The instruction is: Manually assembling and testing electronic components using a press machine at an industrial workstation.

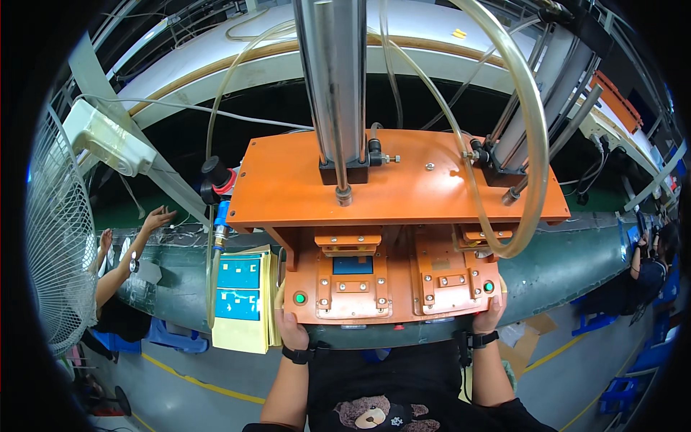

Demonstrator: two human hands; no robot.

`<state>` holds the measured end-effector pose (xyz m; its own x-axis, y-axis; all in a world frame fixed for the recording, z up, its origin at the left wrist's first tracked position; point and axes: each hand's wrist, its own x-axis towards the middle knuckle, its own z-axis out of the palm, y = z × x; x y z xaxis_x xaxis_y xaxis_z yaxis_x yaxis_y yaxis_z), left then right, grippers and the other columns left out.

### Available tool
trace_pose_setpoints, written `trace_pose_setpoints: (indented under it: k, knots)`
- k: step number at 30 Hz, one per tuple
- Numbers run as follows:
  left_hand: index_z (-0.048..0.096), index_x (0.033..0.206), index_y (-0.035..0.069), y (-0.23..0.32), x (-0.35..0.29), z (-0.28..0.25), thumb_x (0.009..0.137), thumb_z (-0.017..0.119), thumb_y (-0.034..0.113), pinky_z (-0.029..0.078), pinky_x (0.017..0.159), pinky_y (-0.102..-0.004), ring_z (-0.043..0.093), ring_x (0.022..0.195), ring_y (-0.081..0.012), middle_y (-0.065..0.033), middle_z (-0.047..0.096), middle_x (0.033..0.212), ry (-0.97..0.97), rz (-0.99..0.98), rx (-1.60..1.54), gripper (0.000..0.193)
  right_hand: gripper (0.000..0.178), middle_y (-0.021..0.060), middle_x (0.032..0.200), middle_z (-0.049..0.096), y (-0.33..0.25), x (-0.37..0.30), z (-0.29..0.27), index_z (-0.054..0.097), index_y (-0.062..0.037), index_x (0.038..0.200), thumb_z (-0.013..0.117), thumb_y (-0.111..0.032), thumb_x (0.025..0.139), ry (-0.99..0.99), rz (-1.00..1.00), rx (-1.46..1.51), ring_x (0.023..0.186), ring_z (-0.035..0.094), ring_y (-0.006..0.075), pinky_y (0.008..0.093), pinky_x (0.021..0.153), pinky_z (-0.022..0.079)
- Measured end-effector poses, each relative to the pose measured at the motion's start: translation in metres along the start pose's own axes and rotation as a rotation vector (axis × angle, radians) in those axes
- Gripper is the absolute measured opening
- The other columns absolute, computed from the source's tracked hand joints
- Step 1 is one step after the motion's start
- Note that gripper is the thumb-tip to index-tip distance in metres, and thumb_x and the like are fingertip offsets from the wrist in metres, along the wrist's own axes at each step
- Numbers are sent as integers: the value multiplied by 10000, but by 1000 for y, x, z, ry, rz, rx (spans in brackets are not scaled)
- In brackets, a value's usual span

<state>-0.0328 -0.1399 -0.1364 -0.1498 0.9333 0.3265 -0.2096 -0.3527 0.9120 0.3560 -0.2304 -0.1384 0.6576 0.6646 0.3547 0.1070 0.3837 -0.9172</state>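
and here we are: left hand point(292, 333) and right hand point(489, 317) at either side of the orange press point(403, 189), fingers partly hidden, so i can't tell whether they're clamped or apart. the blue piece point(353, 265) sits in the left jig point(353, 306), near the block point(348, 241); lying askew, it could get crushed. that drooping hose point(533, 137) (dangling by the right jig point(443, 263)!) might snag if jostled.

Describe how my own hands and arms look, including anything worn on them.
Your left hand and right hand are both ungloved. A black band circles the left wrist, and another dark band the right. The forearms are uncovered; black short sleeves show near the lower edge. No markings are discernible on either band.
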Motion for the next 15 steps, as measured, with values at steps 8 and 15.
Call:
trace_pose_setpoints:
  k: [8,15]
  knots:
    - [394,1352,-59,2,0,4,957,408,464,402,995,-335,518,1161,-222,-157,517,1255,10,22,29,655,670,164,1231,539,7,-1,-5,435,73,1301,518,-448,886,9,3,16,1125,540,232,361,964,440]
    - [401,1350,-68,6,2,3,943,419,501,411,977,-328,521,1147,-217,-162,524,1249,13,-6,58,701,666,165,1233,538,4,-1,-4,434,71,1303,521,-442,888,-4,18,29,1126,541,233,363,964,440]
